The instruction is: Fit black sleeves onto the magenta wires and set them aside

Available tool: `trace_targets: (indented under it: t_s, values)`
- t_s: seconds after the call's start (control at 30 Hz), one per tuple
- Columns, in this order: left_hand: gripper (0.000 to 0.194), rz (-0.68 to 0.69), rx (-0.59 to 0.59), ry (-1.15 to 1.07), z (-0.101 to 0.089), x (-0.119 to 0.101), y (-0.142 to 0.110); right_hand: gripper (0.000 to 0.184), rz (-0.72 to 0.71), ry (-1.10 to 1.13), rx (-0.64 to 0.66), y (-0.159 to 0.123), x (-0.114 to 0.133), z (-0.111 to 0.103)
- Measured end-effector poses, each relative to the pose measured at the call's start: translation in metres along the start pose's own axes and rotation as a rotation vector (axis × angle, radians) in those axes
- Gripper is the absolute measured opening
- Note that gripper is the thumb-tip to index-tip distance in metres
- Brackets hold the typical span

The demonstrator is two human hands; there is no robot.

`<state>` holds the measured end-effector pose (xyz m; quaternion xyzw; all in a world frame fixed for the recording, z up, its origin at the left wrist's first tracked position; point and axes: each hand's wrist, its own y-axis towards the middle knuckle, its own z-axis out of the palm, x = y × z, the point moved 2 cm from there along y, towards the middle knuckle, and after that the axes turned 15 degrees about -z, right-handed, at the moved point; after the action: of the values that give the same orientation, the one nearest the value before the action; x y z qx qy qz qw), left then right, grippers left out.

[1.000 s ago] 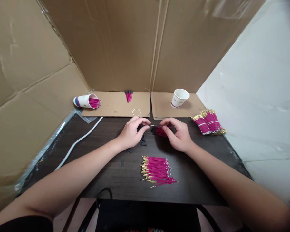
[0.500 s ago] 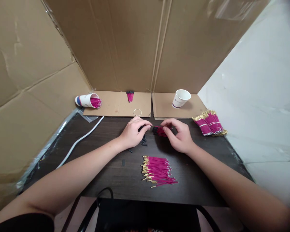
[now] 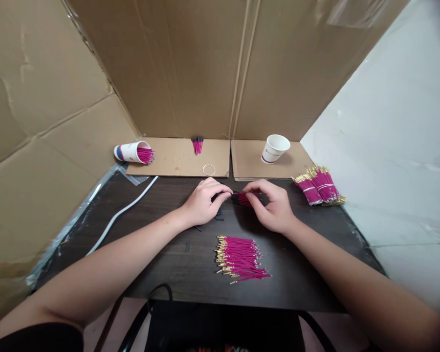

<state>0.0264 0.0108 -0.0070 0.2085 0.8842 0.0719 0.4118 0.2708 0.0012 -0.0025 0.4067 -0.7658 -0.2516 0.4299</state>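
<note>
My right hand (image 3: pixel 269 203) pinches a thin magenta wire (image 3: pixel 242 192) between thumb and fingertips, pointing it left. At the wire's left end, the fingertips of my left hand (image 3: pixel 207 198) are closed on a small black sleeve, mostly hidden by the fingers. Under and beside the right fingers lies a small row of magenta wires with black ends (image 3: pixel 242 199). Loose black sleeves (image 3: pixel 219 214) lie below my left hand. Closer to me is a spread pile of magenta wires with bare gold tips (image 3: pixel 240 259), gold ends to the left.
A paper cup on its side (image 3: pixel 128 152) holds magenta wires. An upright paper cup (image 3: pixel 275 149), a rubber band (image 3: pixel 209 169) and a small black-ended bunch (image 3: pixel 197 145) rest on cardboard. Banded wire bundles (image 3: pixel 317 187) lie right; a white cable (image 3: pixel 122 210) runs left. Cardboard walls enclose the table.
The wire's gold tip, visible between my hands before, is now covered at my left fingertips. My left hand has shifted slightly right, and the hands are a little closer together.
</note>
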Motion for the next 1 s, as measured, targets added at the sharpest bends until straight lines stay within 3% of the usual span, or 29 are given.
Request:
trace_targets:
  t_s: [1.0]
  values:
    - [0.022,0.022,0.010,-0.004,-0.001,-0.002,0.000,0.016,-0.105,-0.048,0.058,0.006,0.008,-0.002]
